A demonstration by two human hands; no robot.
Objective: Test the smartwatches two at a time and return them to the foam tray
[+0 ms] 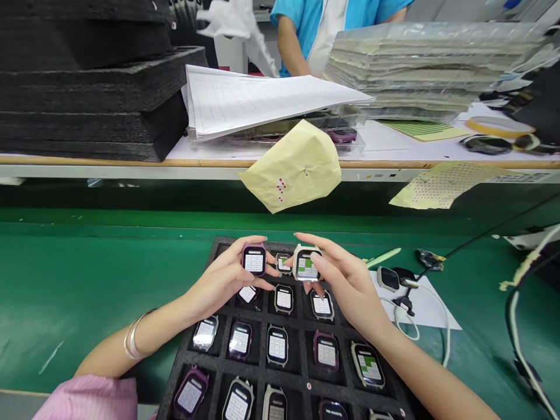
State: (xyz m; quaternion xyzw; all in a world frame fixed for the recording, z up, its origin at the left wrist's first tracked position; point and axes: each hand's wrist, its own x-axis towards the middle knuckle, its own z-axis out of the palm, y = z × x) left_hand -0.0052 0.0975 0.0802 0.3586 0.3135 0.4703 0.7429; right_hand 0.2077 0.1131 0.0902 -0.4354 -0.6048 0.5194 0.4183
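My left hand (231, 271) grips a purple smartwatch (254, 259) by its edges, its lit screen showing a white list. In my right hand (341, 274) is a cream smartwatch (307, 263), its screen marked with white and green cells; my thumb rests on the screen. Both hands hover over the far end of a black foam tray (301, 382). Lit watches in purple and cream cases sit in its compartments, among them a cream watch (284, 298) near the middle and a purple watch (326, 351) to the right. My fingers hide parts of the far row.
Black foam trays (87, 111) are stacked on the shelf at left, beside papers (271, 99) and a pile of clear plastic trays (420, 70). Yellow paper (297, 166) hangs from the shelf edge. Cables and another watch (388, 279) lie at right. A person in blue (301, 35) is behind the shelf.
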